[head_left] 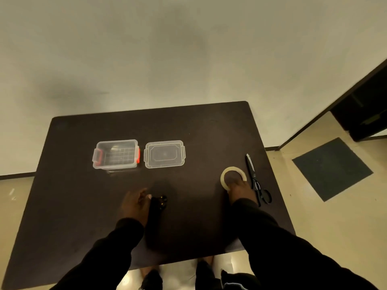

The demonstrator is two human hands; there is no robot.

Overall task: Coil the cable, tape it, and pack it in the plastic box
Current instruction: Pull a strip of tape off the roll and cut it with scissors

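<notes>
A black coiled cable (pixel 156 214) lies on the dark table near its front edge, plug end pointing away from me. My left hand (pixel 135 205) grips the coil's left side. My right hand (pixel 240 190) rests on the near rim of a roll of clear tape (pixel 233 170), fingers curled over it. The clear plastic box (pixel 116 154) with red latches stands open at the back left, nothing visible inside. Its clear lid (pixel 164 154) lies flat just to the right of it.
Black scissors (pixel 254 178) lie closed to the right of the tape, near the table's right edge (pixel 278 185). A dark mat (pixel 332 168) is on the floor to the right. My feet show below the table's front edge.
</notes>
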